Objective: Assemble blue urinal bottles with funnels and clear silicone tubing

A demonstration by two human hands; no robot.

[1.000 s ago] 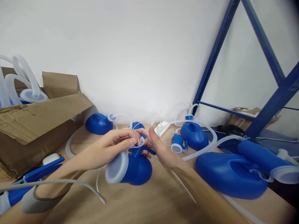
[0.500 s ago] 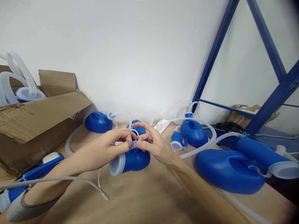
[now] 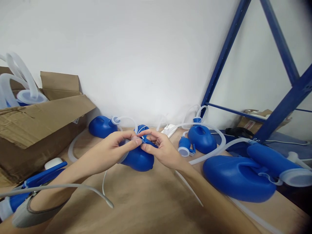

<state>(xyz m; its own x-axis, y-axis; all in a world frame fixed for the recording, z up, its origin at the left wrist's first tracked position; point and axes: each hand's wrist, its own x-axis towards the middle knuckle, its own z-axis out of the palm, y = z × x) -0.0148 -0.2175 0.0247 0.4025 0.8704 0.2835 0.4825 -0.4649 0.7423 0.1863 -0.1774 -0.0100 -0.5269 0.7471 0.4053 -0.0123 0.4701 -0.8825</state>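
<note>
In front of me a blue plastic urinal cup (image 3: 139, 159) lies on its side, its whitish lid end partly covered by my left hand (image 3: 119, 146). That hand pinches with thumb and forefinger at the cup's upper side, around a small pale piece whose shape is mostly hidden. My right hand (image 3: 162, 148) has its fingers curled on the cup's blue handle (image 3: 148, 142), with the forefinger reaching over to the left fingertips. Behind the fingers stands another blue bottle (image 3: 142, 127), largely hidden.
An open cardboard box (image 3: 44, 120) with hoses inside stands left. Blue urinal bottles lie at the back left (image 3: 101, 126) and to the right (image 3: 236, 178), some with pale hoses (image 3: 214, 152). A white power strip (image 3: 169, 130) sits by the wall; blue rack posts (image 3: 226, 52) rise at right.
The cup has turned, so its lid end now lies behind my left hand and its handle shows under my right fingers. My right fingers have curled in closer.
</note>
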